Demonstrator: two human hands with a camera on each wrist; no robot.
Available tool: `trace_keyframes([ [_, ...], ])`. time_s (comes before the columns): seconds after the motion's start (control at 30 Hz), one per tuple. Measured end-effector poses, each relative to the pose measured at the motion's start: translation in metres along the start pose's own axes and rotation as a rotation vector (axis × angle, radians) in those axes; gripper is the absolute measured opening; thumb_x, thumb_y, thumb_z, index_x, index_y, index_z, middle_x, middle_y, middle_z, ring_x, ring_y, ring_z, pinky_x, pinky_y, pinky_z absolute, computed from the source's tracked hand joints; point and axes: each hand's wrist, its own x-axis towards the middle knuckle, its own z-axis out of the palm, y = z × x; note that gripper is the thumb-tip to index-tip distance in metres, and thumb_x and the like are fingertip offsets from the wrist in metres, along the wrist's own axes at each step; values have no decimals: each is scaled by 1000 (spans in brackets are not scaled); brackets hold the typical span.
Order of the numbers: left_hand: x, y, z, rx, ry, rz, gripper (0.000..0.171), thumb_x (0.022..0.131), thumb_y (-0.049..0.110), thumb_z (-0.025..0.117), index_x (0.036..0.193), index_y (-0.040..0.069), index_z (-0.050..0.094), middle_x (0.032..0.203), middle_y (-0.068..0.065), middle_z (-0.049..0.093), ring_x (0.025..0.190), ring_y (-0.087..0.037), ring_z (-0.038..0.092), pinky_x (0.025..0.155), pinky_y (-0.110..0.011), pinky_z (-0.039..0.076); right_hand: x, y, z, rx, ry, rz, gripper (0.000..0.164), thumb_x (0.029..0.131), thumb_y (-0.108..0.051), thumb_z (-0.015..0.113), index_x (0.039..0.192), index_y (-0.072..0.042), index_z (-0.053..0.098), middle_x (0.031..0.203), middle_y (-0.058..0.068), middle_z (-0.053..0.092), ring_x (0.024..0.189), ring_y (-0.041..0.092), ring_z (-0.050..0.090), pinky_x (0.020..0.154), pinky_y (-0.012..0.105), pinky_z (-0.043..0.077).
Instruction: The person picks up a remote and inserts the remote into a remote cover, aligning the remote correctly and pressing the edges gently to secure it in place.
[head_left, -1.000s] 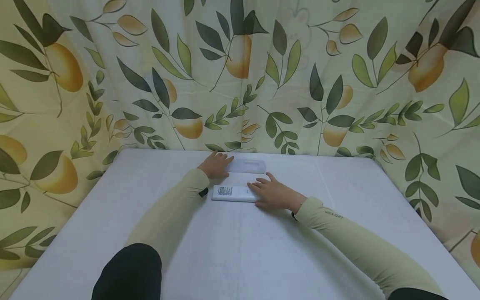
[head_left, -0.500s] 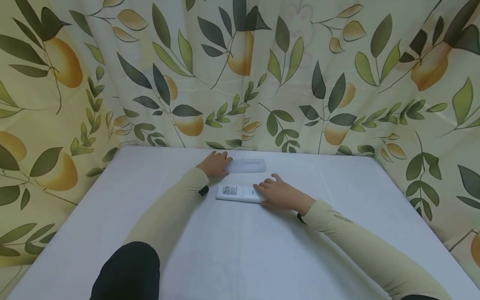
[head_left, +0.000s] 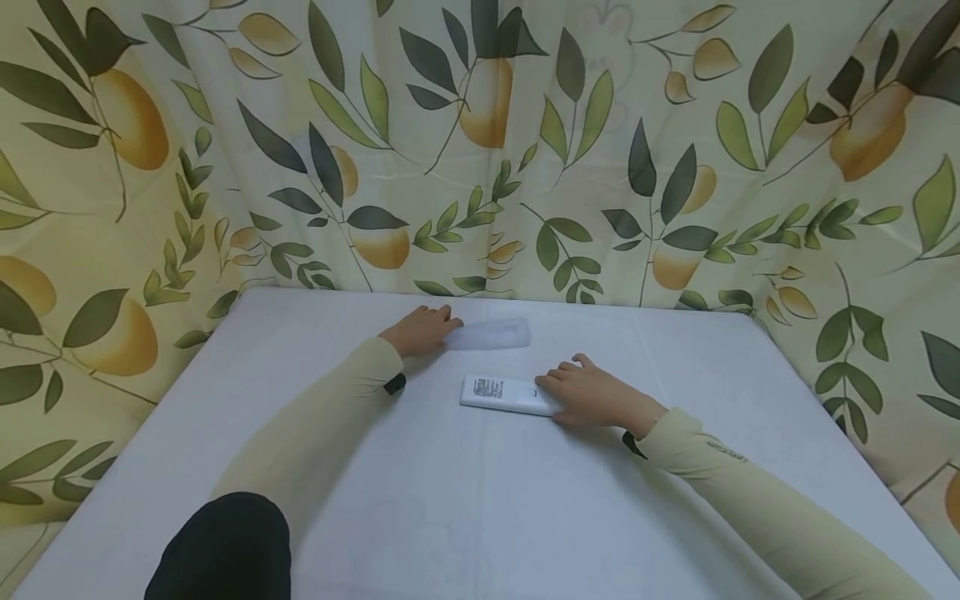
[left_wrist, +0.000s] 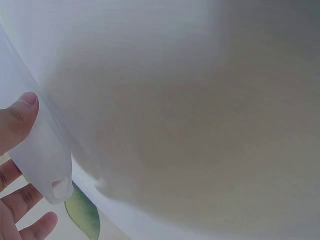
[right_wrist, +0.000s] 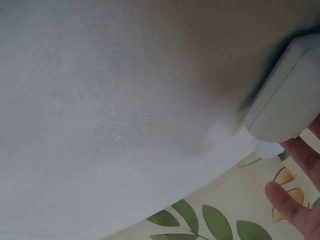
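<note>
A translucent, sleeve-like cover point(head_left: 491, 334) with a small hole at one end lies near the back of the table. My left hand point(head_left: 422, 331) pinches its left end; in the left wrist view the thumb point(left_wrist: 27, 107) is on one side of the cover point(left_wrist: 47, 155) and the fingers are on the other. Closer to me is a slim white remote control point(head_left: 506, 395), its printed label facing up. The right hand point(head_left: 596, 395) grips the remote by its right end. At the right edge of the right wrist view, the remote's rounded end point(right_wrist: 285, 95) shows beside my fingers point(right_wrist: 305, 155).
A white cloth covers the table point(head_left: 420, 500). Behind it hangs a curtain point(head_left: 450, 192) printed with fruit and leaves, close to the table's back edge.
My right hand has slid the remote to the right and slightly toward me. The left hand has shifted a little left, and the cover it holds has tilted slightly.
</note>
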Motion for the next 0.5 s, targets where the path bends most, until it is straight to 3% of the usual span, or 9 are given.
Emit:
trace_keyframes([
  [0.13, -8, -3, 3, 71, 13, 29, 43, 93, 17, 57, 134, 13, 46, 117, -11, 53, 98, -23, 56, 95, -40, 43, 3, 1, 3, -6, 18, -21, 58, 82, -44, 66, 125, -5, 55, 115, 11, 64, 105, 28, 59, 94, 51, 42],
  [0.27, -11, -5, 6, 79, -1, 39, 47, 91, 23, 60, 134, 14, 45, 119, -10, 53, 100, -23, 56, 97, -41, 42, 7, 3, 7, -15, 27, -26, 61, 83, -48, 65, 123, -3, 56, 110, 11, 63, 99, 24, 60, 85, 44, 47],
  [0.5, -8, -2, 2, 25, -65, -42, 60, 87, 39, 63, 137, 13, 44, 127, -11, 52, 114, -27, 55, 105, -44, 36, 12, 2, 7, 27, 34, -30, 57, 81, -42, 69, 119, 0, 59, 107, 14, 62, 91, 24, 62, 82, 42, 51],
])
